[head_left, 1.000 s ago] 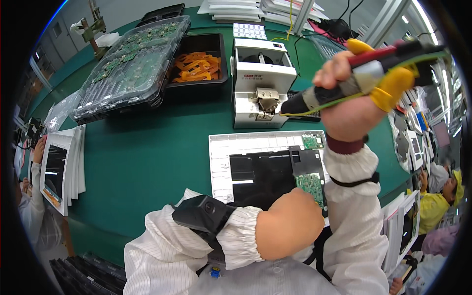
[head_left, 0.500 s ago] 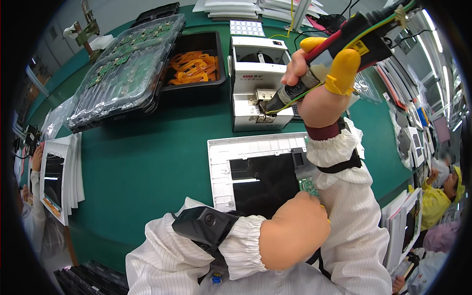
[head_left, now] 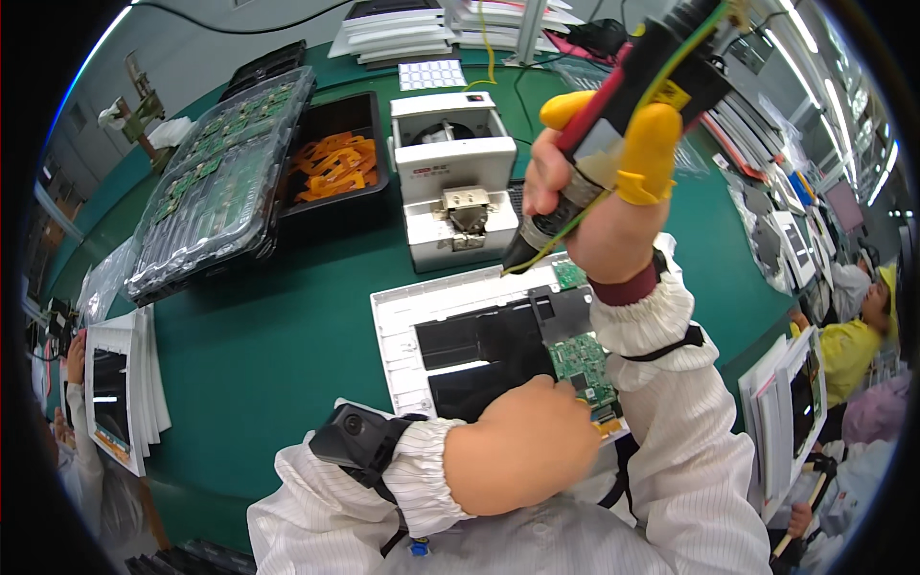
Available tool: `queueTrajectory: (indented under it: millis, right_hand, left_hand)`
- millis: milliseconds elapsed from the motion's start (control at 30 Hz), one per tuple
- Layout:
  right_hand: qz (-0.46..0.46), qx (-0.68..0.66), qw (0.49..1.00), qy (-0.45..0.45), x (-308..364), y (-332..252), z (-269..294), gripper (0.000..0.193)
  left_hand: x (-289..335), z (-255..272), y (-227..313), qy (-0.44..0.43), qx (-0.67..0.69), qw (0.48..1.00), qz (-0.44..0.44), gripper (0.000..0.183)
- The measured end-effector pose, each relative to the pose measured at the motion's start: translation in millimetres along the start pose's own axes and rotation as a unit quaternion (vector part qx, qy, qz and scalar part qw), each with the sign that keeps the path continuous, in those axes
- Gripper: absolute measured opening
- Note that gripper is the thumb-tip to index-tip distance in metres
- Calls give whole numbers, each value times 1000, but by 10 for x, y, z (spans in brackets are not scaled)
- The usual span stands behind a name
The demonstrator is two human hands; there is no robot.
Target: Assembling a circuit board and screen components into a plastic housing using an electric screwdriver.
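My right hand [head_left: 613,206], with yellow finger cots on the thumb and a finger, is closed around an electric screwdriver [head_left: 599,125]. Its dark tip points down just above the far edge of a white frame panel [head_left: 407,316]. Black sheets and a green circuit board [head_left: 580,364] lie inside that panel. My left hand [head_left: 527,446] rests over the panel's near part, beside the circuit board, back upward; its fingertips are hidden beneath it. A white screw feeder [head_left: 455,182] with a metal block at its front stands beyond the panel, left of the screwdriver.
To the left, clear plastic trays of circuit boards [head_left: 216,177] lean beside a black bin [head_left: 383,144] of orange flexible strips [head_left: 335,165]. White panels [head_left: 120,383] stand at the left edge, more [head_left: 786,412] at the right. Other people sit on both sides.
My right hand has brought the screwdriver tip from the screw feeder's metal block down to the panel's far edge. The view has shifted, and more of the circuit board shows beside my left hand.
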State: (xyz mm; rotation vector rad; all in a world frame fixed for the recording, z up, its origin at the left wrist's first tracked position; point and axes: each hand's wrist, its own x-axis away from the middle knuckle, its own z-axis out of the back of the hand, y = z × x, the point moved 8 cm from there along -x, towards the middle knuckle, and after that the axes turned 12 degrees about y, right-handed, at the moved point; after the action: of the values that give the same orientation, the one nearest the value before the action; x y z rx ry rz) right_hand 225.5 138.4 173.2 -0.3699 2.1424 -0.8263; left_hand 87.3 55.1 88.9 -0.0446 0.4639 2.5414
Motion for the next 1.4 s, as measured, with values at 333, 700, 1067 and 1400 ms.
queueTrajectory:
  millis: [333,700,1067,1400]
  right_hand:
    - [-31,48,994,95,849,-1095,809,84]
    - [-27,92,990,107,1540,-1538,894,85]
    - [-46,49,981,183,1616,-1483,877,100]
    - [-51,44,985,158,1757,-1124,702,91]
  left_hand:
    - [-193,-171,-356,-48,-60,991,106,18]
    - [-423,-576,-232,-65,17,992,109,24]
    - [-386,-596,-190,-5,16,995,97,25]
    - [-415,-562,-341,24,39,996,73,23]
